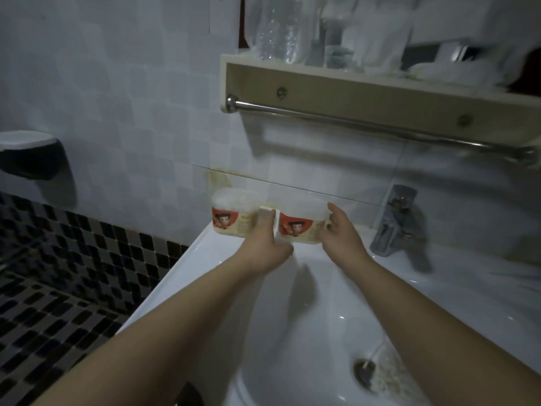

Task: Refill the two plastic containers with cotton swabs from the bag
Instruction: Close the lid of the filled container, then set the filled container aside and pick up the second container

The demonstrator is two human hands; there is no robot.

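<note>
Left grip (pixel 265 244): straight fingers are being pressed against the seam between the two containers; nothing is being clasped. Right grip (pixel 341 234): thumb and curled fingers are being closed round the right end of the right container (pixel 301 224). Left container (pixel 231 215) and right container are being kept upright, side by side and touching, on the back ledge of the sink (pixel 205 244), against the tiled wall (pixel 146 112). The row's long axis is running left-right along the wall; red labels are facing the camera. White contents are being shown at the tops, blurred. Tap (pixel 392 221): just beside, to the right.
</note>
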